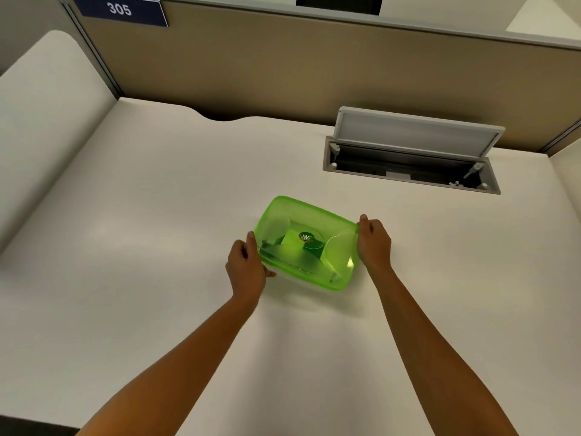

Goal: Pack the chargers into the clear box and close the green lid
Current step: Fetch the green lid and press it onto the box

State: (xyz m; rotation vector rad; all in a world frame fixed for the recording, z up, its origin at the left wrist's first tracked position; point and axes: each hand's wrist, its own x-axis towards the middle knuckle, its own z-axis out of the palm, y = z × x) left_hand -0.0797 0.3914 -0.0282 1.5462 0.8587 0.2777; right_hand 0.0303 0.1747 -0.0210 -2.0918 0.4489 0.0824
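A translucent green lid (306, 221) covers the clear box (295, 276) in the middle of the white desk (157, 215). Pale charger shapes (290, 247) show dimly through the lid, with a round sticker above them. My left hand (246, 267) grips the box's left end, thumb on the lid's edge and fingers against the side. My right hand (374, 242) holds the right end at the lid's far corner, fingers curled over the rim.
An open cable hatch (412, 165) with its grey flap raised sits in the desk at the back right. A beige partition wall (283, 64) bounds the desk behind, with a "305" sign (121, 9) at top left.
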